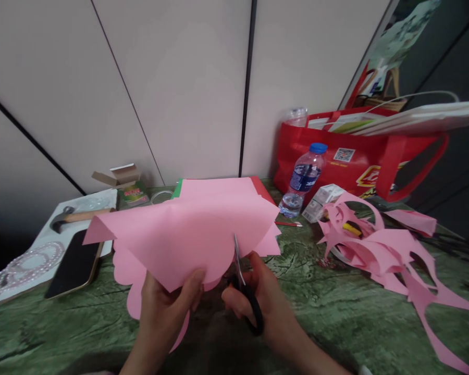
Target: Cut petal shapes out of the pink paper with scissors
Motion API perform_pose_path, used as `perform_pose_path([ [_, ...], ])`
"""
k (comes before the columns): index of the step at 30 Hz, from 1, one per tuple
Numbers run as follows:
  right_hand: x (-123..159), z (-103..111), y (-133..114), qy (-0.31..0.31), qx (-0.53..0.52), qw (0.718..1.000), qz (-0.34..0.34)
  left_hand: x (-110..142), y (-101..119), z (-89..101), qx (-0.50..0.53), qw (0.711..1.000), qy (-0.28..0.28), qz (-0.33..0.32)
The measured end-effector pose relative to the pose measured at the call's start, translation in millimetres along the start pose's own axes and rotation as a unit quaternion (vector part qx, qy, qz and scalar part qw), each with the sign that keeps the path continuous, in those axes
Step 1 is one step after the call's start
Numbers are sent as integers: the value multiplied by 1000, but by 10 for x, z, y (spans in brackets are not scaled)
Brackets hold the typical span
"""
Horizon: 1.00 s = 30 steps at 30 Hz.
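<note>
A sheet of pink paper point(187, 234) is pinched at its near edge by my left hand point(170, 299), thumb on top. My right hand point(258, 291) holds black-handled scissors point(242, 284), with fingers in the loops. The blade lies against the sheet where a curved cut edge runs, right of my left thumb. Pink scalloped pieces point(125, 265) show beneath the sheet on the left. Behind it lies more pink paper point(219, 186), with green and red sheet edges at its sides. The lower blade is mostly hidden.
Pink paper scraps point(394, 255) are heaped at the right. A water bottle point(303, 179), a small white box point(322, 202) and a red bag point(336, 151) stand behind. On the left are a phone point(74, 263), a hammer point(82, 216), bead strings point(31, 265) and an open box point(135, 192).
</note>
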State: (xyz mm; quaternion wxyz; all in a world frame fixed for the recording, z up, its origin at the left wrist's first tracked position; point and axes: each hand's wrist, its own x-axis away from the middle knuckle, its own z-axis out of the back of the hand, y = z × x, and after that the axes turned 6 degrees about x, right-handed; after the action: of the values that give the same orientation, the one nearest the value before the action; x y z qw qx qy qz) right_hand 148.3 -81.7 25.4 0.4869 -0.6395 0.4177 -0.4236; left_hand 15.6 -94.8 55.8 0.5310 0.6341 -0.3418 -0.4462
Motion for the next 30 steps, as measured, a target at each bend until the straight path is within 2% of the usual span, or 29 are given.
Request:
perform_pose_path([
  [7, 12, -16, -117, 2, 20, 1000, 3, -3, 2, -9, 28, 999, 13, 8],
  [14, 40, -85, -249, 16, 31, 999, -33, -4, 5, -26, 47, 998, 29, 7],
  [16, 58, -120, -254, 13, 14, 999, -33, -11, -10, -15, 52, 999, 7, 1],
  [19, 78, -168, -202, -11, -5, 999, -42, 1, -24, -2, -16, 999, -30, 14],
  [23, 83, -175, -88, -38, -31, 999, -3, 54, 2, -14, -112, 992, -11, 62],
  [26, 72, -139, -45, -42, -76, 996, 36, 82, 25, -29, -126, 989, -9, 73],
  [30, 60, -100, -47, -31, -109, 993, 35, 87, 36, -33, -138, 988, -10, 70],
])
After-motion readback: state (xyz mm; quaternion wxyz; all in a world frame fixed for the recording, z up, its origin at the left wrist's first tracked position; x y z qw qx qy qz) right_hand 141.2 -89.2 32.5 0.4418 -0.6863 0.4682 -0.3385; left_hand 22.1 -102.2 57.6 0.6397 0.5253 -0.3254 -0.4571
